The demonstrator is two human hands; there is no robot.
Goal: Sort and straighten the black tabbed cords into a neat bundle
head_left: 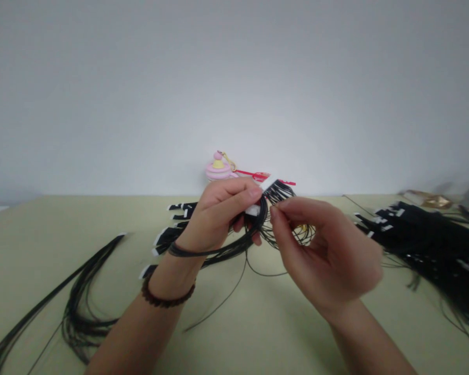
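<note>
My left hand [222,208] is closed around a looped bundle of black wires [261,221]. Its thumb rests against a white connector [269,182], from which many thin black wires fan out to the right. A few strands of the bundle pass round my left wrist. Just right of the connector, my right hand [328,250] is pinched, thumb against forefinger, at the fanned wires; a thin wire appears to be between the fingertips, though its end is too small to make out. One loose wire [222,307] hangs below onto the table.
Black wire bundles with white connectors lie left [78,312] and behind my left hand. A large pile of black wires [433,245] covers the table's right side. By the wall stand a pink and yellow trinket [218,169] and a red strip [289,183].
</note>
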